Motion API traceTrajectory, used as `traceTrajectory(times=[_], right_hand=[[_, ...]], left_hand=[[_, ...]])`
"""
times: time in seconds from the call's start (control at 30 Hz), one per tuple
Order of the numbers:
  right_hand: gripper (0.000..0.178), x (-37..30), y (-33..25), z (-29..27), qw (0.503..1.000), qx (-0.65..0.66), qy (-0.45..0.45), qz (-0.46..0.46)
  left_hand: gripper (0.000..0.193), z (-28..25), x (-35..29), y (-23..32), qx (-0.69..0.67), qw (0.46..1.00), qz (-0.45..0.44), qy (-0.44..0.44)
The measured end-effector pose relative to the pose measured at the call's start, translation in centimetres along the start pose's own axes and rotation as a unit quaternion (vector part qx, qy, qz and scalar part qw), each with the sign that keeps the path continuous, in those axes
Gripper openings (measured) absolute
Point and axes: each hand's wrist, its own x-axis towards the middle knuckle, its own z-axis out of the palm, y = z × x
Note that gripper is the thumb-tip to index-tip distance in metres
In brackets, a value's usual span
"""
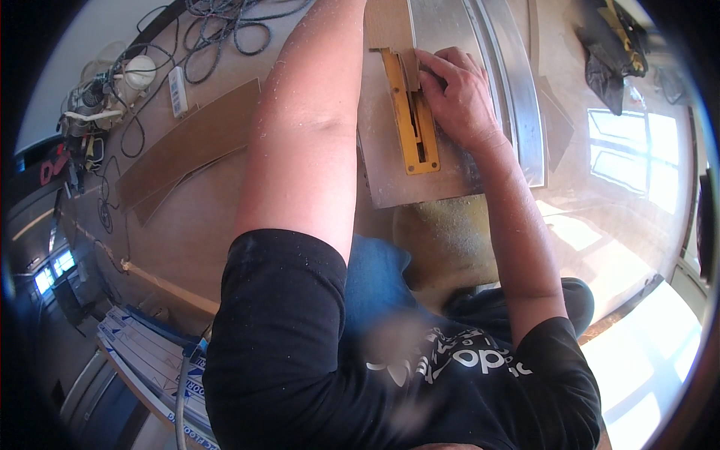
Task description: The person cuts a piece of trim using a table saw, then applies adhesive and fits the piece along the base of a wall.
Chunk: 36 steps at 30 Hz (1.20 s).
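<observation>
A table saw with a grey metal top [390, 191] lies in front of me. Set into it is a yellow insert plate [409, 146] with a dark slot. Over the far part of this plate reaches a brown wood-look plank [391, 26], its near end notched and ragged. My right hand [459, 97] is closed at the plank's near right edge, thumb and forefinger pinching it right beside the slot. The other fingers curl over the metal top. My left arm stretches forward over the saw's left side and leaves the picture at the top, so my left hand is hidden.
Cut brown planks [187, 146] lie on the floor to the left, near coiled dark cable [236, 30] and a cluster of tools [94, 97]. A metal fence rail [517, 97] runs along the saw's right. Sawdust covers a yellowish surface [450, 240] below; flat boxes [142, 349] stand lower left.
</observation>
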Motion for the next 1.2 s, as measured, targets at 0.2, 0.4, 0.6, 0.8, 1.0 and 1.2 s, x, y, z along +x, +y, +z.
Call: traceTrajectory(times=[0.2, 0.4, 0.6, 0.8, 1.0, 1.2], right_hand=[[0.032, 0.0, 0.0, 0.0, 1.000, 0.004, -0.005, 0.002], [0.033, 0.0, 0.8, -0.1, 0.999, 0.031, -0.008, 0.020], [0.034, 1.4, 0.8, -3.0, 0.967, 0.251, 0.001, 0.050], [0.044, 3.3, 3.3, -6.7, 0.911, 0.382, -0.010, 0.157], [0.052, 5.7, -1.3, -13.4, 0.858, 0.505, -0.020, 0.093], [0.042, 3.5, -3.8, -17.6, 0.884, 0.456, 0.058, 0.091]], left_hand=[[0.045, -0.2, -0.2, 0.0, 0.005, 1.000, -0.003, -0.004], [0.046, 1.6, 1.4, -0.5, -0.006, 0.999, -0.004, -0.041], [0.054, 3.0, 5.8, -2.8, -0.076, 0.996, 0.035, 0.040], [0.048, 1.5, 4.2, 0.8, -0.191, 0.975, 0.089, 0.066], [0.038, -5.8, -0.8, 5.5, 0.007, 0.939, 0.302, 0.165], [0.048, -11.7, -13.6, 13.9, -0.249, 0.938, 0.189, 0.146]])
